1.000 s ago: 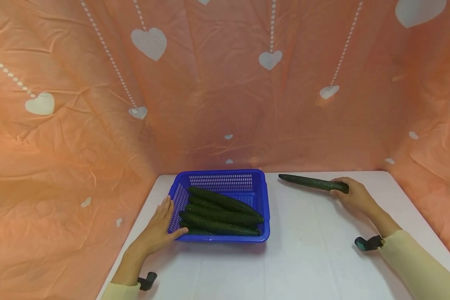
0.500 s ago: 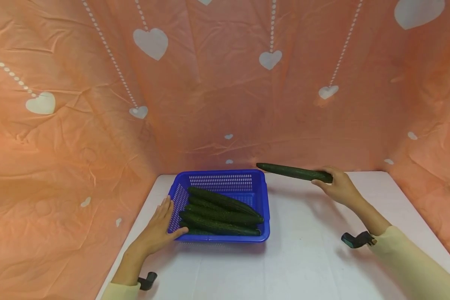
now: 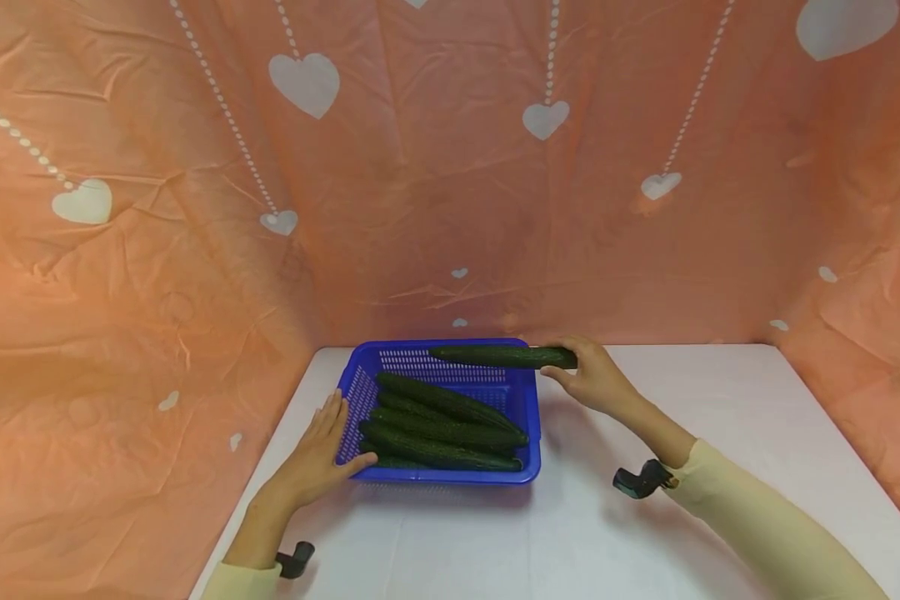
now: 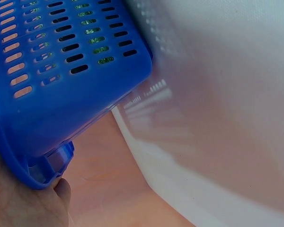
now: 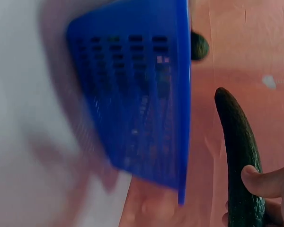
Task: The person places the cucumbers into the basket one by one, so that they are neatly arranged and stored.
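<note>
- Right hand [image 3: 594, 379], fingers curled around end of cucumber [image 3: 504, 356], centre frame, above far rim of blue basket [image 3: 528, 433].
- Left hand [image 3: 317, 457], fingers straight, flat against basket's left wall; thumb tip hidden under rim.
- Wrist views blurred, cropped.

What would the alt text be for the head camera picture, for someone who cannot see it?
A person's right hand holds a cucumber over the far edge of a blue basket with several cucumbers inside, while the left hand rests against the basket's left side. The basket sits on a white table before a pink heart-patterned backdrop.
</note>
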{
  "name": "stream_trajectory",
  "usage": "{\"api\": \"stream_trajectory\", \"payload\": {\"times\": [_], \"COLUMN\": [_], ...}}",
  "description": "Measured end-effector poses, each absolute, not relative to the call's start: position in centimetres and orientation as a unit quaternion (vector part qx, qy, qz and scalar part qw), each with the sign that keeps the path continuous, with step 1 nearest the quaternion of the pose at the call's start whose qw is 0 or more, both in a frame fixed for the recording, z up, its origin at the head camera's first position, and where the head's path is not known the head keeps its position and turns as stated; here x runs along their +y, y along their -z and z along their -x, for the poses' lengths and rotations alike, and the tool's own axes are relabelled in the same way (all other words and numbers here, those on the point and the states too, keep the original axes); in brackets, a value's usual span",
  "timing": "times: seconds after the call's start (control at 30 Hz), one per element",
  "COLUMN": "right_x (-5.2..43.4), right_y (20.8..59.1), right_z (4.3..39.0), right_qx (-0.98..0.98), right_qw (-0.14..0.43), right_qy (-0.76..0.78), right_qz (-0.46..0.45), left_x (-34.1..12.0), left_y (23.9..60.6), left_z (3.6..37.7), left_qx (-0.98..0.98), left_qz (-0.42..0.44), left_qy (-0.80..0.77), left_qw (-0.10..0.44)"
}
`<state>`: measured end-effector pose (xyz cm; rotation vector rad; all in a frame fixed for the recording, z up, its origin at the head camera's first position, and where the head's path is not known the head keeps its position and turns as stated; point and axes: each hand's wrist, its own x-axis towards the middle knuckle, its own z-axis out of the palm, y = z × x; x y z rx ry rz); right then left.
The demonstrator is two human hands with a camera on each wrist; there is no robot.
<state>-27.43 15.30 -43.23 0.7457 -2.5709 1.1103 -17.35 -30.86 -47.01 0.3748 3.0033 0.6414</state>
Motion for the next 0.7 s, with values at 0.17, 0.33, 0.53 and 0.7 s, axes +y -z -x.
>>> {"api": "stream_trajectory", "payload": {"times": [0.17,0.33,0.53,0.7], "right_x": [12.3,10.5,9.0,8.0], "right_y": [43.4,43.6,43.9,44.3], "right_z": [28.0,28.7,29.6,30.2], "right_qx": [-0.877,-0.877,-0.874,-0.872], "right_qw": [0.101,0.085,0.068,0.052], "right_qy": [-0.391,-0.396,-0.403,-0.413], "right_qz": [-0.26,-0.26,-0.262,-0.259], "left_x": [-30.7,-30.7,-30.8,-30.8], "left_y": [47.0,46.8,46.8,47.0], "left_z": [17.4,17.3,17.3,17.4], "left_qx": [0.971,0.971,0.971,0.971], "left_qz": [-0.121,-0.119,-0.121,-0.123], "left_qy": [-0.205,-0.206,-0.203,-0.203], "left_qw": [0.026,0.027,0.024,0.021]}}
